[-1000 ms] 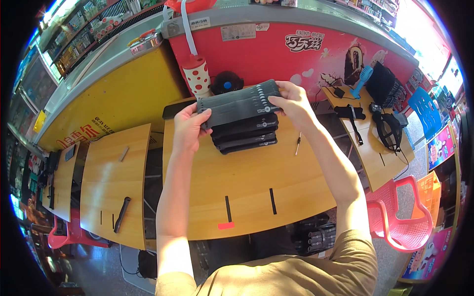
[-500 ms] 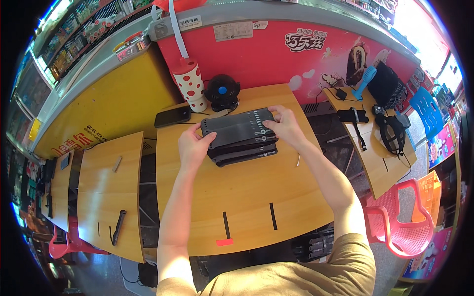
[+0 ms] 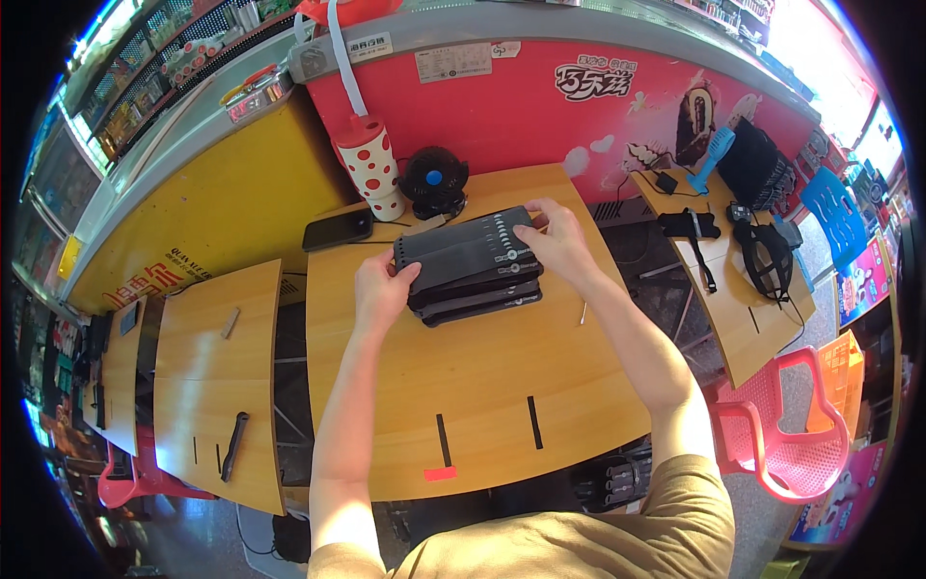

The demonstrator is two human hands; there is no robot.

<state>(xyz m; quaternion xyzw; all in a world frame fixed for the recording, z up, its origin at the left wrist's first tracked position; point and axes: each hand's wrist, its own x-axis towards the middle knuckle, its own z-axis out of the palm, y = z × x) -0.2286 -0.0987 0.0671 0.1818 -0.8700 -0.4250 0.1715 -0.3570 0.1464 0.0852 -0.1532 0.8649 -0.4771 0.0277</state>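
Observation:
Several flat black pouches (image 3: 479,307) lie in an uneven stack on the middle wooden table (image 3: 386,405). On top is a black pouch (image 3: 453,250) with a row of white crescent-like marks near its right end and small holes along its left edge. My left hand (image 3: 383,289) grips its left end, thumb on the upper face and fingers hidden at the side. At its right end, my right hand (image 3: 558,241) is closed with the thumb pressed on the face beside the marks. Whether the top pouch is lifted off the stack, I cannot tell.
Behind the stack are a dark phone (image 3: 338,231), a black fan (image 3: 433,179) and a red-dotted white tumbler (image 3: 371,169). Black tape strips (image 3: 534,422) and a red piece (image 3: 441,474) mark the near table. A pink chair (image 3: 786,425) stands right; another table (image 3: 217,376) is left.
Both hands keep their hold on the top pouch. The right thumb and hand have shifted very slightly; the stack stays in the same place.

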